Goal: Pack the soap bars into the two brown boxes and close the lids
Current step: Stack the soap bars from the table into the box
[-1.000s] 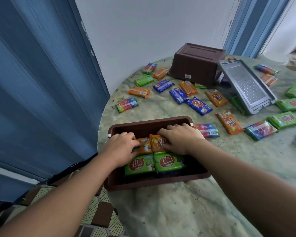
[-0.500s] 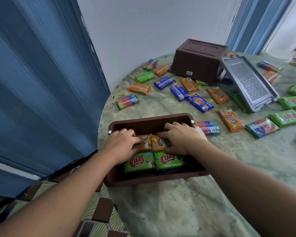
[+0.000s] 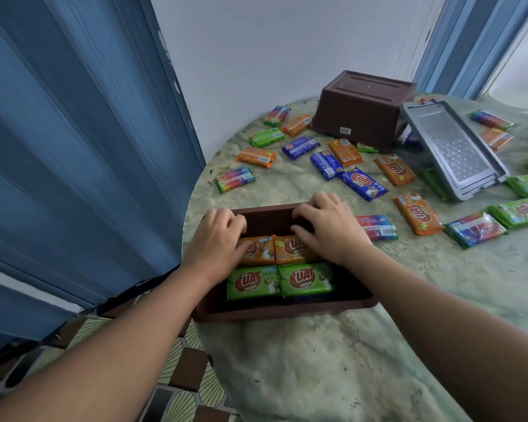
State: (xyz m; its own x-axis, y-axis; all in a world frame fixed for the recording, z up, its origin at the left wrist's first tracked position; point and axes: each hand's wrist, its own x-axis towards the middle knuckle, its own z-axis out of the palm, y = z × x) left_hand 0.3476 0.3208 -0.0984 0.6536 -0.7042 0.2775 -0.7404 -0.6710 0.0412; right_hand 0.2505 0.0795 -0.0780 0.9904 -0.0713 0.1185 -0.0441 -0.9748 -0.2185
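An open brown box sits at the table's near left edge. Inside lie two green soap bars at the near side and two orange soap bars behind them. My left hand holds the left orange bar, thumb on top and fingers curled over its far edge. My right hand holds the right orange bar the same way, its fingers reaching into the box's bare far section. A second brown box stands upside down at the back. Several loose soap bars lie between them.
Stacked grey lids lean to the right of the upturned box. More soap bars lie at the right of the marbled table. A blue folding door stands close on the left, with tiled floor below.
Both hands have slid toward the box's far wall, so more of the two orange bars shows. The view has tipped slightly upward.
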